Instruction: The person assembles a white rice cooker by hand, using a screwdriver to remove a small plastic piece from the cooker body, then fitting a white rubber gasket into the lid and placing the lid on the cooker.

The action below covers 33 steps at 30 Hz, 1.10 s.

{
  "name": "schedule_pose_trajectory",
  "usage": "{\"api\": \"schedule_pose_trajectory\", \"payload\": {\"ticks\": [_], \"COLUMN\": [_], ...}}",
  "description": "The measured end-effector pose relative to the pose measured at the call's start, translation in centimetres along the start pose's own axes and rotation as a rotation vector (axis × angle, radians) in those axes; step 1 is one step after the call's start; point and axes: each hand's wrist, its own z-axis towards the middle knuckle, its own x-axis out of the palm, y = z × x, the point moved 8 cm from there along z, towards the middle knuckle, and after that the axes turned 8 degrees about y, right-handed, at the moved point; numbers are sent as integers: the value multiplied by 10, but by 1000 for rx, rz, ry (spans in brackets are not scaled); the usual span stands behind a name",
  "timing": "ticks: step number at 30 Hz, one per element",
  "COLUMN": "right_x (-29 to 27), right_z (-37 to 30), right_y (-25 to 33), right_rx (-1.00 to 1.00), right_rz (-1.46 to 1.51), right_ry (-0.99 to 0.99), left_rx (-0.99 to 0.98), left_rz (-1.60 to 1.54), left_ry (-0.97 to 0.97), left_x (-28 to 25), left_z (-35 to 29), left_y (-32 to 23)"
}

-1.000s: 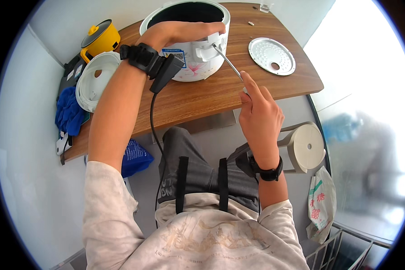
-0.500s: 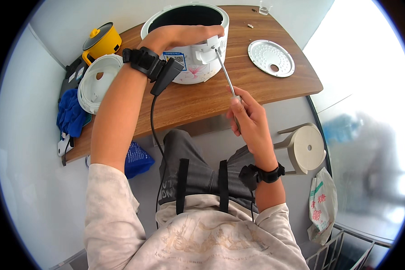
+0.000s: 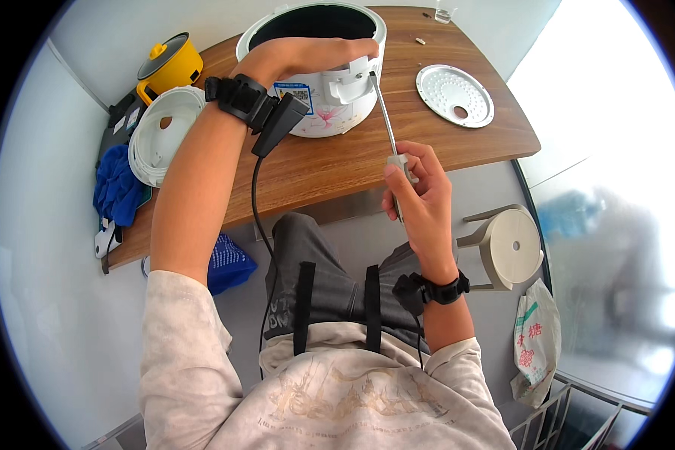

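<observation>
A white rice cooker body (image 3: 336,120), lidless with a dark interior, stands on the wooden table. My left hand (image 3: 307,57) lies across its near rim, fingers stretched right and bent over the white bracket (image 3: 345,88) on its side; the thumb is hidden. In my right hand (image 3: 421,196), closed around its greyish handle, is a screwdriver (image 3: 383,112). Its metal shaft slants up and left, the tip at the bracket's right end. Whether the tip sits in a screw I cannot tell.
A round perforated metal plate (image 3: 455,96) lies right on the table (image 3: 292,184). Left are a white round lid part (image 3: 146,154), a yellow pot (image 3: 178,66) and a blue cloth (image 3: 117,184). A clear cup (image 3: 445,10) stands far back. A stool (image 3: 511,246) is right below the table.
The screwdriver has shifted slightly right, and its handle shows more between my fingers. My right hand has opened its grip a little around it. My left hand stays on the cooker.
</observation>
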Motion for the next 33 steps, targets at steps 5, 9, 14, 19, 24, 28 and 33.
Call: {"api": "schedule_pose_trajectory", "payload": {"ticks": [5, 9, 14, 19, 24, 28, 33], "right_x": [2, 2, 1, -2, -4, 2, 4], "right_z": [0, 1, 1, 3, -1, -12, -14], "right_y": [-2, -2, -4, -3, 29, 44, 56], "right_rx": [16, 22, 24, -1, -376, -300, -504], "right_rz": [-49, -53, -70, -180, -784, -1159, -1474], "right_ry": [19, 13, 10, -5, -153, -324, -468], "left_rx": [13, -5, 1, 26, -16, 26, -5], "left_rz": [9, 21, 16, -16, 5, 0, -25], "left_ry": [-22, -50, -48, -87, -79, -24, 31], "left_x": [-1, 0, 0, -4, -5, -4, 3], "left_z": [-1, 1, 2, 1, -11, -6, -5], "left_y": [0, 3, 3, 2, -7, -5, -5]}}
